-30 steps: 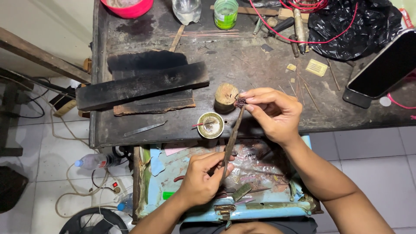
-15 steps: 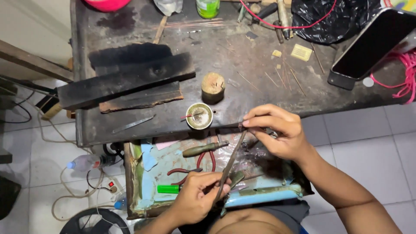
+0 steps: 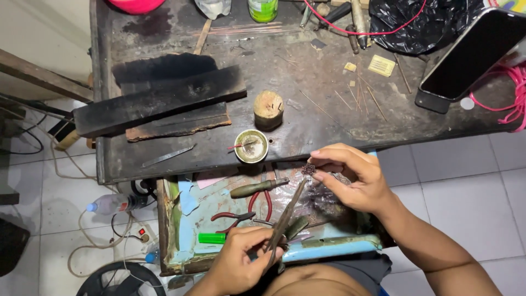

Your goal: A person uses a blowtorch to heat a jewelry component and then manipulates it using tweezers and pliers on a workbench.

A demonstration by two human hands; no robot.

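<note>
Filigree piece (image 3: 308, 169), small, dark and roughly round, sits pinched between the thumb and fingertips of my right hand (image 3: 353, 181), above the open drawer (image 3: 170, 219) just below the bench edge. My left hand (image 3: 241, 263) is closed around the lower end of a long slender tool (image 3: 285, 216), apparently tweezers, whose tip rises to meet the piece from below; whether the tip grips it or only touches it I cannot tell. To do this step well, I judge that the right-hand pinch should stay light yet firm at the rim, leaving the centre free. The tool is best steered in short strokes, with the left wrist steadied. Working over the drawer seems wise, since a dropped piece lands among the red-handled pliers (image 3: 241, 215) and wooden-handled tool (image 3: 257, 188). The small round dish (image 3: 251, 146) stands near on the workbench (image 3: 307, 104).
</note>
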